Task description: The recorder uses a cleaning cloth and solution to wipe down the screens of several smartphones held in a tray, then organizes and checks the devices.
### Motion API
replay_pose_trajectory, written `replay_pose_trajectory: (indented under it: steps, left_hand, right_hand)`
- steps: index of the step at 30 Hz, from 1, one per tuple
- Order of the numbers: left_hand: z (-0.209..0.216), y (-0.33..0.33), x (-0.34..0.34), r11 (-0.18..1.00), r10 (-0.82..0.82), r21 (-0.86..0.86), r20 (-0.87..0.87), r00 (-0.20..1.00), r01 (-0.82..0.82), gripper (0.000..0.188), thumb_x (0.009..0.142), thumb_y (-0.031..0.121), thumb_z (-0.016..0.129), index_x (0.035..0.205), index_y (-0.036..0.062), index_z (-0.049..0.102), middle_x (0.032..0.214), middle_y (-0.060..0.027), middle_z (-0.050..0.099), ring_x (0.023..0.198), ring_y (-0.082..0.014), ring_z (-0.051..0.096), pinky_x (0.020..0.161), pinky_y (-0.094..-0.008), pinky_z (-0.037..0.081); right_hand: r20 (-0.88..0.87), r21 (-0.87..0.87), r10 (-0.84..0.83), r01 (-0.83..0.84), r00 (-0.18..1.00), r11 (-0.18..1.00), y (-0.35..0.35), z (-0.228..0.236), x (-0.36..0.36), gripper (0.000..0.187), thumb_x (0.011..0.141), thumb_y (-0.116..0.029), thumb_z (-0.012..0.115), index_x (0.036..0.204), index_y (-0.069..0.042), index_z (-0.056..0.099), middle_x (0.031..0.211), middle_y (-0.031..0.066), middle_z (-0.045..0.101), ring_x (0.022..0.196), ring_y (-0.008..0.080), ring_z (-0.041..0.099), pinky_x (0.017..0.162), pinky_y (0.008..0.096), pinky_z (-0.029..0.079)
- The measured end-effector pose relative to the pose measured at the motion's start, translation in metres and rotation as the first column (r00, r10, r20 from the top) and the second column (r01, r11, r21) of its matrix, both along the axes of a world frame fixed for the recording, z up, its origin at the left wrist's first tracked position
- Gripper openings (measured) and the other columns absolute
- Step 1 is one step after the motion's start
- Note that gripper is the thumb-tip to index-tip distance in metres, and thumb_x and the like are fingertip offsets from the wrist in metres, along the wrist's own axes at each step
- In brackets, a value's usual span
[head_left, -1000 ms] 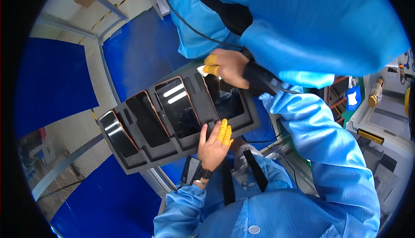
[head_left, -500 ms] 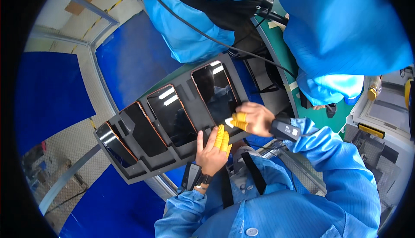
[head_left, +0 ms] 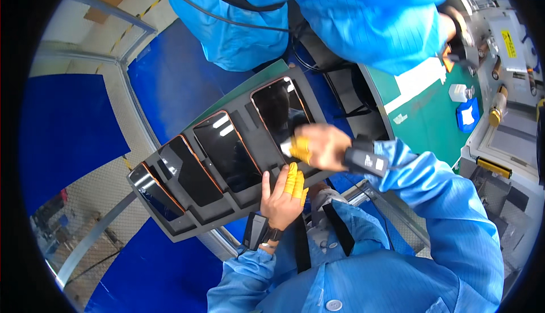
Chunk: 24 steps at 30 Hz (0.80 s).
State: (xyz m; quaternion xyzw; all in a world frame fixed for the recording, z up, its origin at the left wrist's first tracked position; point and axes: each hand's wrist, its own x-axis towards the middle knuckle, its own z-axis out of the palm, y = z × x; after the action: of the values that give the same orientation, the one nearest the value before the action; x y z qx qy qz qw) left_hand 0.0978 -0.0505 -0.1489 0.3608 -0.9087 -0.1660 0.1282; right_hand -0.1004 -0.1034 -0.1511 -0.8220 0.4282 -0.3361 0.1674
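Note:
A grey foam tray point(head_left: 243, 121) holds several phones with dark glossy faces and orange edges, each in its own recess. Over the lower part of the rightmost phone point(head_left: 277, 107), my right hand point(head_left: 325, 145) is closed on a small white wipe point(head_left: 285, 147); motion blurs it slightly. Yellow finger cots cover some of its fingers. My left hand point(head_left: 282, 200) lies at the tray's near edge, fingers stretched out and holding nothing, with yellow cots on some of them. The middle phone point(head_left: 227, 151) lies just beyond its fingertips.
Across from me a person in a blue smock point(head_left: 363, 23) reaches toward the right. At the right stands a green-topped table point(head_left: 423, 122) with a clear bottle point(head_left: 460, 92) and a blue item point(head_left: 468, 115). Metal frame bars point(head_left: 136, 103) and blue panels are at the left.
My right hand has moved left and slightly up with the wipe, further over the phone. The other person's arm has swung up and away, uncovering more of the green table.

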Motion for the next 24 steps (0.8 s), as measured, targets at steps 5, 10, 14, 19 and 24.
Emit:
replay_pose_trajectory:
  steps: [5,10,14,19,24]
  left_hand:
    - [0.0,-0.004,-0.002,1.0,0.005,0.012,-0.023,1.0,-0.005,0.034,0.075,0.025,0.064,0.102,0.0037,0.062,0.113,-0.0088,0.059,0.113,-0.0215,0.051,0.099,-0.0566,0.027]
    - [0.004,-0.006,-0.003,1.0,-0.006,0.018,-0.03,1.0,0.006,0.034,0.075,0.025,0.064,0.101,0.0036,0.063,0.113,-0.0092,0.059,0.111,-0.022,0.052,0.098,-0.0575,0.028]
    - [-0.001,-0.002,-0.001,1.0,-0.012,0.026,-0.03,0.999,0.013,0.035,0.075,0.025,0.064,0.103,0.0032,0.062,0.113,-0.0096,0.059,0.111,-0.0223,0.052,0.098,-0.0579,0.028]
    - [0.004,-0.004,-0.003,1.0,-0.008,-0.002,-0.023,1.0,0.008,0.036,0.076,0.024,0.064,0.104,0.0023,0.061,0.115,-0.0099,0.058,0.113,-0.0219,0.051,0.098,-0.0572,0.028]
    - [-0.003,-0.001,0.003,0.999,0.009,-0.046,-0.122,0.993,-0.014,0.036,0.071,0.024,0.07,0.1,0.0049,0.06,0.109,-0.013,0.056,0.108,-0.0297,0.05,0.097,-0.0579,0.029]
  right_hand:
    - [-0.095,0.11,-0.128,0.138,0.987,0.984,-0.062,-0.001,-0.001,0.01,0.063,-0.007,0.063,0.07,-0.004,0.056,0.072,0.0073,0.052,0.066,0.0221,0.056,0.054,0.032,0.047]
    - [-0.122,0.074,-0.041,0.05,0.992,0.996,-0.051,0.006,0.015,0.021,0.061,-0.008,0.065,0.081,-0.002,0.06,0.086,0.0082,0.058,0.075,0.0241,0.058,0.059,0.0317,0.05]
    - [0.028,0.13,0.092,-0.095,0.995,0.987,0.016,0.002,0.014,0.027,0.058,-0.005,0.066,0.083,0.0,0.061,0.078,0.0085,0.056,0.071,0.0243,0.058,0.063,0.0356,0.055]
    - [-0.07,-0.178,-0.008,-0.005,0.997,0.984,-0.075,0.01,-0.004,0.016,0.061,-0.007,0.06,0.075,-0.002,0.056,0.075,0.009,0.053,0.074,0.0241,0.056,0.055,0.0321,0.049]
    - [-0.069,-0.019,0.123,-0.125,0.99,0.992,-0.015,0.004,0.007,0.018,0.055,-0.014,0.062,0.069,-0.002,0.06,0.073,0.0059,0.051,0.075,0.0221,0.055,0.056,0.0306,0.049]
